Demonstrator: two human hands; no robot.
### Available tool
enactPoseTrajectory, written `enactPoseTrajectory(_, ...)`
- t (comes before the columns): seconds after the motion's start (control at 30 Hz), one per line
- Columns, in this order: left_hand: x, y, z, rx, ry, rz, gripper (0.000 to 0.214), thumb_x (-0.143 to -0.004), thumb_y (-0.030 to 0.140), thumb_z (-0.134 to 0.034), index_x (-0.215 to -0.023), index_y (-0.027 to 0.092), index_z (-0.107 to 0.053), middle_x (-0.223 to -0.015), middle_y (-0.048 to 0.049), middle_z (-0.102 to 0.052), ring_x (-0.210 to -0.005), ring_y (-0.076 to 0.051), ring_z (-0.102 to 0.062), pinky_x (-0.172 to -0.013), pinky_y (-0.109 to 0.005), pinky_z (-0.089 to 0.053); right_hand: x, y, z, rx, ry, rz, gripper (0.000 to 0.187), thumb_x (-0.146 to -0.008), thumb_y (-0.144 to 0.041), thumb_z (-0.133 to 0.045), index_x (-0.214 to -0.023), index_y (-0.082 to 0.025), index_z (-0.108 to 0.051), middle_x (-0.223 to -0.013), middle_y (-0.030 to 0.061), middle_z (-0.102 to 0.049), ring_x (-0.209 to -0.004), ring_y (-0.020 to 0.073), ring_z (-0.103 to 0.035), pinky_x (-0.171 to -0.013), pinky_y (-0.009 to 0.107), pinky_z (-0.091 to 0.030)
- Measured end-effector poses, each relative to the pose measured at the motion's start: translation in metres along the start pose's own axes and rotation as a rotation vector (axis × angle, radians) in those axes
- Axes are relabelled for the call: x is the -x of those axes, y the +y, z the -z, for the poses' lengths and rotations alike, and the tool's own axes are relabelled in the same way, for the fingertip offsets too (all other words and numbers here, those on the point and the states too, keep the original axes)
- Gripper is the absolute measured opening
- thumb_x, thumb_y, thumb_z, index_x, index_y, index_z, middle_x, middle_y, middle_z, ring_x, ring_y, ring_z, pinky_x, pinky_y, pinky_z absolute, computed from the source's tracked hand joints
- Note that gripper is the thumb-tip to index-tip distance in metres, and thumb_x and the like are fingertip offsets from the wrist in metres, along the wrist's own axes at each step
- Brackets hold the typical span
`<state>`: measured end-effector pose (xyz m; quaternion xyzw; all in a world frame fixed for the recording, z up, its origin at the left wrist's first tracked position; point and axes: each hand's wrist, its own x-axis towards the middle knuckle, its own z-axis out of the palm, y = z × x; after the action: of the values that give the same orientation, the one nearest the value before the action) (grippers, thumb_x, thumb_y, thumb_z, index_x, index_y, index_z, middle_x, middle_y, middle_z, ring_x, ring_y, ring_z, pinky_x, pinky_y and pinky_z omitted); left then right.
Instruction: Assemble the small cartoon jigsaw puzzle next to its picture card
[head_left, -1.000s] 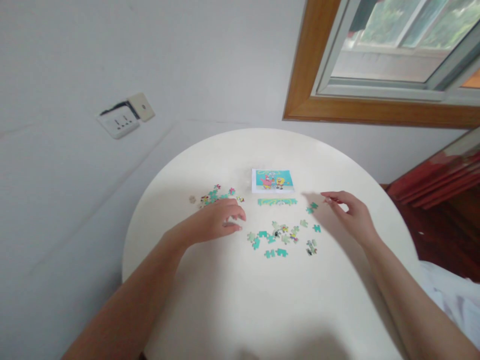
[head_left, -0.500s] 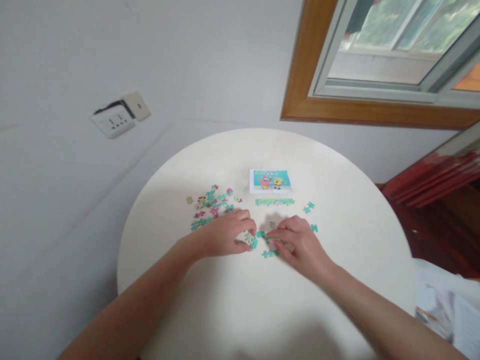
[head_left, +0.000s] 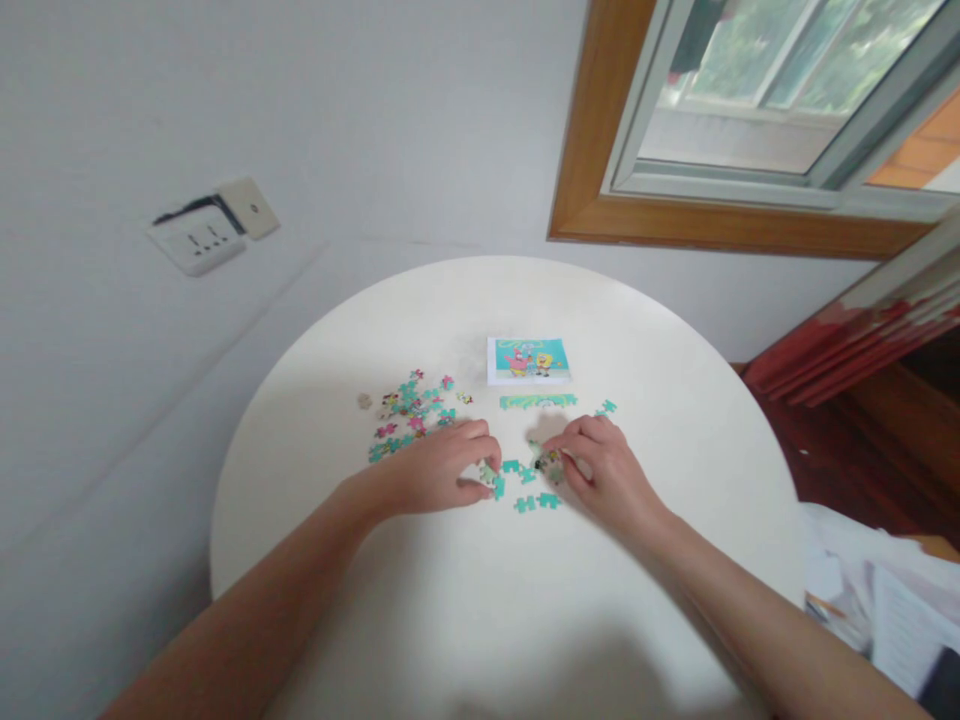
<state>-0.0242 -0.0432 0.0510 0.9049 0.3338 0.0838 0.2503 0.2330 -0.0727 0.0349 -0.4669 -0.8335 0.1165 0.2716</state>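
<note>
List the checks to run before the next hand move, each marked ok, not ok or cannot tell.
1. Printed picture uncovered: ok.
2. Joined strip apart from both hands: ok.
3. Left hand well away from loose pieces: not ok, right beside a teal piece.
4. Right hand gripping a piece: cannot tell, view too small.
5. Left-side pile inside the table edge: ok.

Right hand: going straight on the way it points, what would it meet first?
The right hand points leftward, so it would likely first meet the small pale-green and yellow jigsaw pieces right by its fingers; depth leaves unclear whether they touch.
</note>
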Motion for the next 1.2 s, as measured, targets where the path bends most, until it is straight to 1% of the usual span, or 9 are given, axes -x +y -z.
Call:
enactPoseTrajectory(0.1,0.000,-0.001,0.000,0.001,0.002,0.005,0.017,-0.080,0.022,-0.064,-0.097,0.022,-0.059,-0.097,-0.0026,-0.054,-0.094,-0.019,-0.053,-0.084,-0.028,-0.038,0.002,0.001,0.000,-0.030,-0.020,0.024,0.029,-0.080,-0.007,-0.053,-0.099,-0.023,-0.070,-0.092,0.0055,-0.061,-0.087,0.0203,-0.053,-0.079,0.037,-0.038)
enactPoseTrajectory(0.27,-0.001,0.000,-0.001,-0.021,0.005,-0.017,0.017,-0.081,0.022,-0.061,-0.098,0.021,-0.057,-0.097,-0.0024,-0.054,-0.096,-0.019,-0.052,-0.084,-0.028,-0.038,0.008,-0.020,-0.007,-0.045,-0.150,0.112,0.024,-0.082,-0.012,-0.057,-0.098,-0.024,-0.070,-0.093,0.0043,-0.062,-0.091,0.0205,-0.052,-0.078,0.036,-0.037)
enactPoseTrajectory(0.33,-0.001,0.001,-0.002,-0.021,0.000,-0.018,0.017,-0.082,0.021,-0.061,-0.098,0.021,-0.057,-0.097,-0.0023,-0.054,-0.096,-0.019,-0.052,-0.085,-0.027,-0.038,0.007,-0.021,-0.007,-0.034,-0.167,0.123,0.023,-0.082,-0.014,-0.058,-0.099,-0.025,-0.070,-0.093,0.0044,-0.062,-0.091,0.0209,-0.052,-0.078,0.036,-0.037)
enactPoseTrajectory(0.4,-0.002,0.001,-0.003,-0.013,-0.001,-0.017,0.017,-0.082,0.021,-0.062,-0.098,0.021,-0.057,-0.097,-0.0021,-0.053,-0.096,-0.019,-0.052,-0.085,-0.027,-0.037,0.005,-0.015,-0.004,-0.028,-0.131,0.108,0.024,-0.083,-0.013,-0.057,-0.100,-0.024,-0.070,-0.092,0.0051,-0.063,-0.089,0.0207,-0.053,-0.078,0.036,-0.038)
enactPoseTrajectory(0.57,-0.002,-0.003,-0.003,0.027,-0.009,-0.017,0.014,-0.084,0.023,-0.061,-0.097,0.021,-0.057,-0.098,-0.0020,-0.054,-0.094,-0.017,-0.052,-0.084,-0.026,-0.036,-0.002,0.024,0.016,-0.034,0.073,-0.003,0.026,-0.085,-0.010,-0.051,-0.100,-0.018,-0.070,-0.086,0.0079,-0.064,-0.085,0.0214,-0.056,-0.079,0.037,-0.042)
enactPoseTrajectory(0.67,-0.002,-0.006,0.000,0.042,-0.010,0.003,0.013,-0.084,0.025,-0.059,-0.097,0.021,-0.057,-0.098,-0.0022,-0.054,-0.091,-0.017,-0.053,-0.082,-0.026,-0.037,-0.003,0.040,0.026,-0.038,0.098,-0.048,0.025,-0.083,-0.009,-0.052,-0.100,-0.018,-0.069,-0.085,0.0075,-0.065,-0.084,0.0216,-0.057,-0.078,0.036,-0.044)
enactPoseTrajectory(0.83,-0.004,-0.006,0.001,0.032,0.026,0.022,0.012,-0.088,0.023,-0.053,-0.099,0.021,-0.058,-0.099,-0.0032,-0.054,-0.092,-0.017,-0.052,-0.083,-0.027,-0.038,-0.002,0.041,0.030,-0.066,0.007,-0.015,0.022,-0.085,-0.012,-0.053,-0.098,-0.020,-0.070,-0.087,0.0069,-0.067,-0.086,0.0210,-0.058,-0.080,0.036,-0.045)
enactPoseTrajectory(1.03,-0.006,-0.003,-0.006,0.039,0.054,-0.010,0.020,-0.088,0.021,-0.053,-0.108,0.022,-0.056,-0.105,-0.0039,-0.056,-0.100,-0.019,-0.053,-0.088,-0.028,-0.039,0.000,0.031,0.020,-0.103,-0.144,0.168,0.020,-0.087,-0.017,-0.056,-0.099,-0.023,-0.070,-0.091,0.0059,-0.068,-0.088,0.0191,-0.060,-0.082,0.034,-0.043)
enactPoseTrajectory(1.2,-0.007,-0.001,-0.007,0.017,0.041,-0.034,0.024,-0.088,0.020,-0.054,-0.112,0.022,-0.056,-0.106,-0.0042,-0.057,-0.100,-0.019,-0.054,-0.090,-0.028,-0.040,0.004,0.022,0.014,-0.095,-0.180,0.207,0.019,-0.085,-0.018,-0.060,-0.099,-0.024,-0.070,-0.095,0.0057,-0.067,-0.089,0.0188,-0.059,-0.082,0.034,-0.042)
